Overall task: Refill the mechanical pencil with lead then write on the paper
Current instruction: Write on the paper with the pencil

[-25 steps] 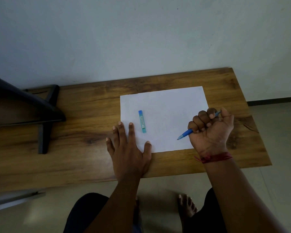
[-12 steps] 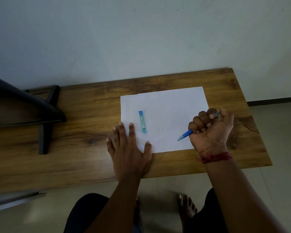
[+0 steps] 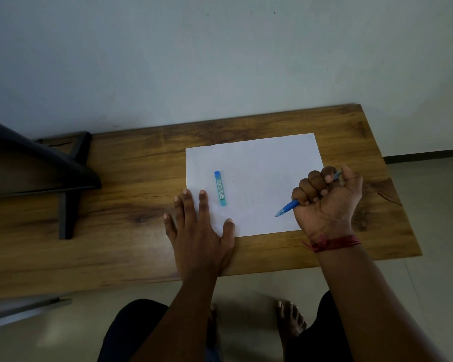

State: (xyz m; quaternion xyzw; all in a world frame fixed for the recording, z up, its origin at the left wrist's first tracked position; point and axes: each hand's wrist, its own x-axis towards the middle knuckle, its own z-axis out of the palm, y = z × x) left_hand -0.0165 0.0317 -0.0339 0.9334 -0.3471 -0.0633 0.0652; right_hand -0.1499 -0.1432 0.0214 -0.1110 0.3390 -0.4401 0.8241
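Desk (image 3: 115,231): wood-grain top, set against the wall; carries everything listed below.

Paper (image 3: 254,178): one white sheet on the desk's right half. Any writing on it is too faint to make out.

Left hand (image 3: 199,236): spread flat, palm down, over the paper's near-left corner, fingertips on the sheet. Should it lift, the paper would likely slide under the pencil stroke.

Right hand (image 3: 327,202): closed in a fist at the paper's right edge, wrapped around the mechanical pencil (image 3: 288,207). The blue barrel shows below the fingers and the tip points down-left, at or just above the paper; contact cannot be confirmed. A fist grip of this kind gives poor control of the point; heavy pressure could snap the thin lead or tear the sheet.

Lead case (image 3: 220,188): slim blue-green container lying flat on the paper's left part, just beyond the left hand's fingertips. Contents not visible; whether its cap is open or closed cannot be told. A brush of the fingers could knock it off the sheet.
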